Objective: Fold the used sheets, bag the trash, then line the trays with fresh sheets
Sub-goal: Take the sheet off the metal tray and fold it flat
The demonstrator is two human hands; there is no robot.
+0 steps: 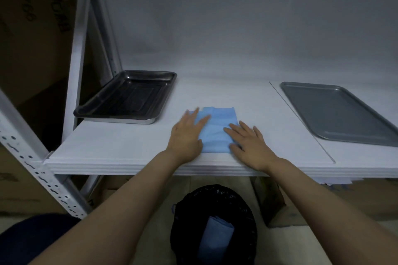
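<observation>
Pressing blue sheet point(217, 127) flat on white shelf point(120, 144), midway btwn dark tray point(133, 94) and grey tray point(336, 112), close to front edge. Doing it w/ left hand point(186, 135) (bit blurry), fingers straight & spread on the left part, and right hand point(247, 143), flat on lower right corner. Gripping nothing w/ either. Prob creasing a fold. Could spring open once let go, looks like thin stuff. Could also slide off the edge if shoved sideways and miss bin bag point(243, 211) below, where other folded sheet point(216, 239) sits.

Two bare forearms point(120, 204), dark blue garment point(32, 236)
</observation>
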